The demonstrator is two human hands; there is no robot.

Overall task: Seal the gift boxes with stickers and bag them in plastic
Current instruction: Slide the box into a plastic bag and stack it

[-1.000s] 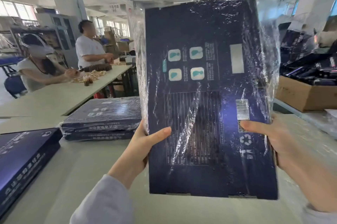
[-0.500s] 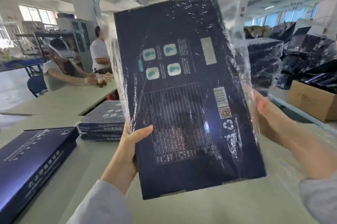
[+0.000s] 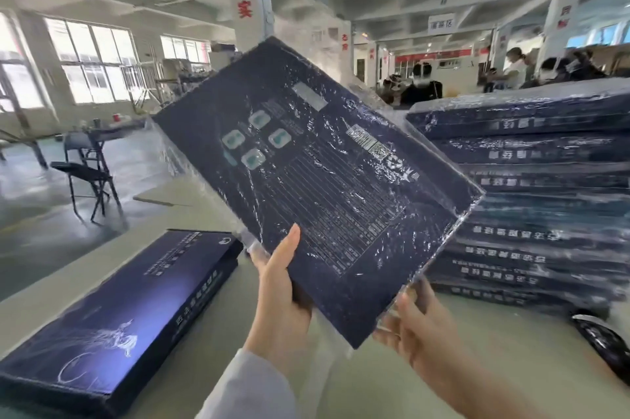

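Observation:
A flat dark-blue gift box (image 3: 317, 180) inside a clear plastic bag hangs in the air in front of me, tilted with its printed back toward me. My left hand (image 3: 279, 285) grips its lower left edge, thumb on the face. My right hand (image 3: 414, 326) holds the bottom corner from beneath, its fingers partly behind the plastic. An unbagged blue gift box (image 3: 119, 313) lies flat on the table at the lower left. A tall stack of bagged boxes (image 3: 542, 210) stands on the right.
The pale table (image 3: 375, 381) runs under my hands. A roll-like dark object (image 3: 603, 347) sits at its right edge. A folding chair (image 3: 88, 173) stands on the floor at left. People (image 3: 518, 67) sit far back on the right.
The bagged box has tipped from near upright to a steep slant, its top swinging left. My view turned right, bringing the stack of bagged boxes into sight. My right hand slid to the bottom corner.

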